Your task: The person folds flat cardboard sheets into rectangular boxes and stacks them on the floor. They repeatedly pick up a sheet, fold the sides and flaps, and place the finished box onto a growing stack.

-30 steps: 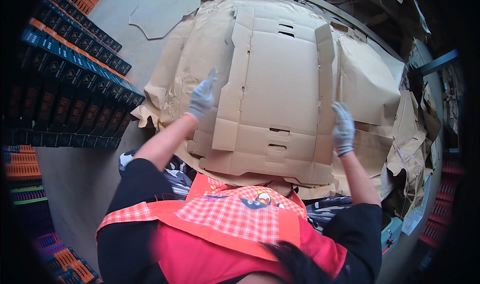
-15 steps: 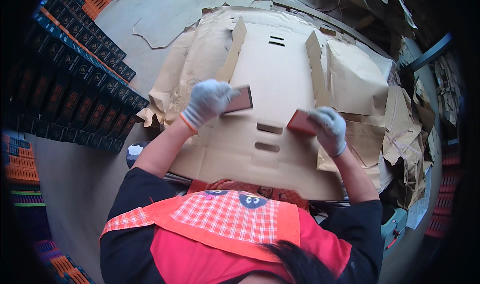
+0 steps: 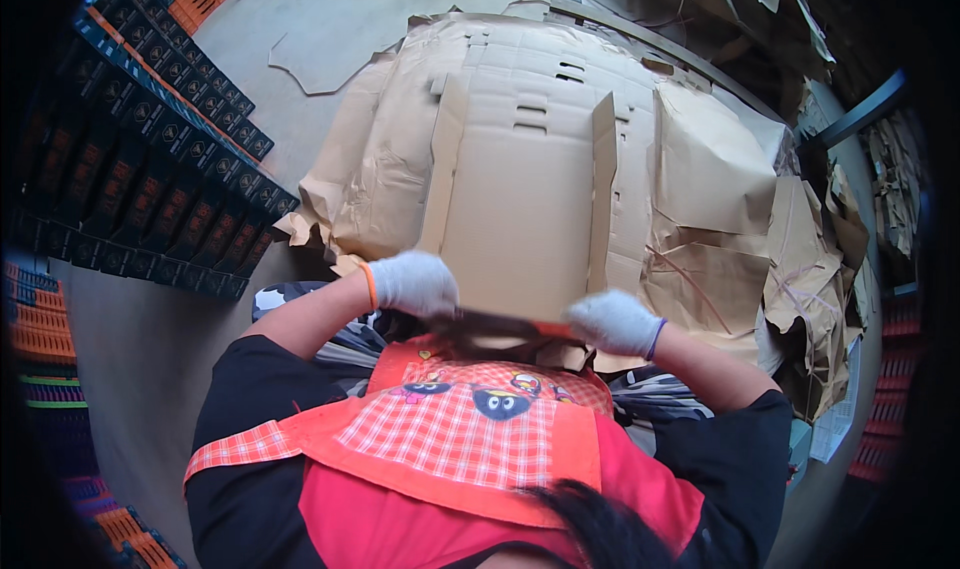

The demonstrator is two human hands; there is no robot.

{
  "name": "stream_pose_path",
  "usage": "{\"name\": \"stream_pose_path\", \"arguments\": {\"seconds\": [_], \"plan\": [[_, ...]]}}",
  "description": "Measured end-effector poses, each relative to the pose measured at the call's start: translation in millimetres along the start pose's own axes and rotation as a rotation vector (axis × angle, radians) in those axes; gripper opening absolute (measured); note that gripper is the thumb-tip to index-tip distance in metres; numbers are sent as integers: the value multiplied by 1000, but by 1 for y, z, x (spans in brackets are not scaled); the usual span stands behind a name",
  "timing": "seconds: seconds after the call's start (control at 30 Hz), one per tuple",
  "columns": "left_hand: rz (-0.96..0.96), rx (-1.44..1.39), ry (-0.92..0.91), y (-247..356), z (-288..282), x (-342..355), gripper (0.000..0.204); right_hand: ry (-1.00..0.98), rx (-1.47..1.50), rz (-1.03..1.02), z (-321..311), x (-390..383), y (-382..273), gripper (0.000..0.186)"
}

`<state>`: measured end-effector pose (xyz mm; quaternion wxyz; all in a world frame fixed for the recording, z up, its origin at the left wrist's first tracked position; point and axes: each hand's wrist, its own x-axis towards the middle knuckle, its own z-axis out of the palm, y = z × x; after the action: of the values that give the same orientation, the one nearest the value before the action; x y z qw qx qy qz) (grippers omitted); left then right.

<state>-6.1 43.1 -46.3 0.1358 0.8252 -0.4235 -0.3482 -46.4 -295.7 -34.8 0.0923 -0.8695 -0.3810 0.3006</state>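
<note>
While both gloved hands are placed at its near edge, the brown cardboard piece (image 3: 520,219) lies in front of the person, extending away between and beyond the fingers. The left hand (image 3: 415,284) is at the near left corner, and its fingers are bent inward toward the edge. The right hand (image 3: 612,321) is at the near right corner, also with bent fingers, but it is blurred. The fingertips are hidden, so I cannot tell whether either hand pinches the cardboard firmly. The left side flap (image 3: 443,174) and the right side flap (image 3: 604,184) stand raised, both farther away than the fingers. Under the piece is a flat cardboard sheet (image 3: 627,159), with brown paper (image 3: 385,169) at its left. The apron (image 3: 450,434) is just behind the hands.
</note>
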Motion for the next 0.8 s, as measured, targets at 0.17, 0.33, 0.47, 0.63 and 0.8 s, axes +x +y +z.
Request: {"name": "stream_pose_path", "arguments": {"seconds": [0.17, 0.33, 0.47, 0.63, 0.8], "plan": [[-570, 316, 975, -63, 8, 57, 70, 972, -27, 176, 20, 59, 81, 55], [-283, -1138, 1112, -105, 19, 87, 71, 1257, 1274, 455, 82, 123, 140, 62], [-205, -1602, 1105, -95, 31, 86, 77, 1175, 1664, 326, 50, 95, 128, 59], [-159, -2051, 1352, -30, 77, 120, 9, 1126, 1368, 83, -83, 13, 56, 63], [0, -2459, 542, 31, 97, 178, 24, 1115, -168, 77, -159, -19, -53, 59]]}}
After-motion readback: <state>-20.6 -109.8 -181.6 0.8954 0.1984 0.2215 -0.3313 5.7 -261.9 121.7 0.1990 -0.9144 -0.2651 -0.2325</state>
